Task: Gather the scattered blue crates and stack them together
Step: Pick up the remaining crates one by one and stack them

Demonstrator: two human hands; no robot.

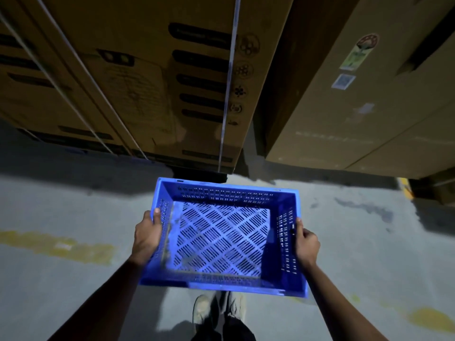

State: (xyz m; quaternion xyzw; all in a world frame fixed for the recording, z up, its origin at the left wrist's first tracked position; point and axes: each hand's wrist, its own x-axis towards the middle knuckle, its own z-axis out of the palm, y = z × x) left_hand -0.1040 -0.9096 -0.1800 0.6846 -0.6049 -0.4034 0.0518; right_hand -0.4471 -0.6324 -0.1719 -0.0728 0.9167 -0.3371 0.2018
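Note:
An empty blue crate (222, 236) with slotted walls and a lattice floor hangs in front of me above the concrete floor, open side up. My left hand (147, 236) grips its left rim, thumb hooked over the edge. My right hand (306, 244) clasps the right rim in the same way. The crate is level and held between both arms at about waist height. No other blue crate is in view.
Tall cardboard boxes (138, 77) with white strapping stand close ahead on the left, and more boxes (364, 107) on the right, with a dark gap between them. Worn yellow floor lines (61, 247) cross the grey floor. My shoes (216, 308) show below the crate.

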